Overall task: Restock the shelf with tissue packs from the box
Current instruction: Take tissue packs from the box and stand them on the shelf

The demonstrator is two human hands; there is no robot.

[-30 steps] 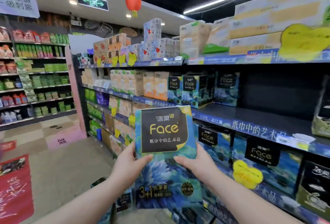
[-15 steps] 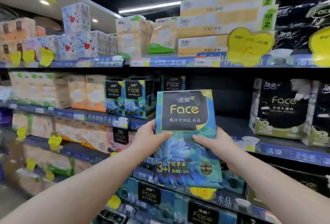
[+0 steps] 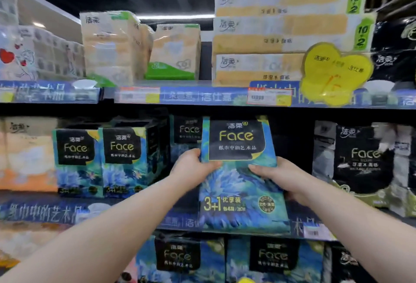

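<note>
You hold the Face tissue pack [image 3: 238, 170] upright in both hands, its blue-green flowered front and black label turned toward you. Your left hand [image 3: 191, 167] grips the pack's left edge, thumb across the front and fingers curled behind. Your right hand [image 3: 276, 176] grips the right edge the same way, a little lower.

The pack is in front of the dark gap on the middle shelf [image 3: 313, 228], and its lower end covers part of the shelf's blue front strip. The picture is smeared there, so you probably have it raised just clear of the shelf board, but contact cannot be told.

Left of the gap, two matching packs [image 3: 77, 161] stand side by side at the shelf front. A third pack [image 3: 186, 134] sits further back, just beside your left hand. On the right of the gap stand black Face packs [image 3: 360, 161].

On the top shelf [image 3: 202, 96] above, long orange-and-white packs [image 3: 281, 32] lie stacked three high, with a yellow flower-shaped tag [image 3: 333, 73] at their lower right corner. Below the middle shelf, more blue Face packs [image 3: 180, 258] stand in a row.
</note>
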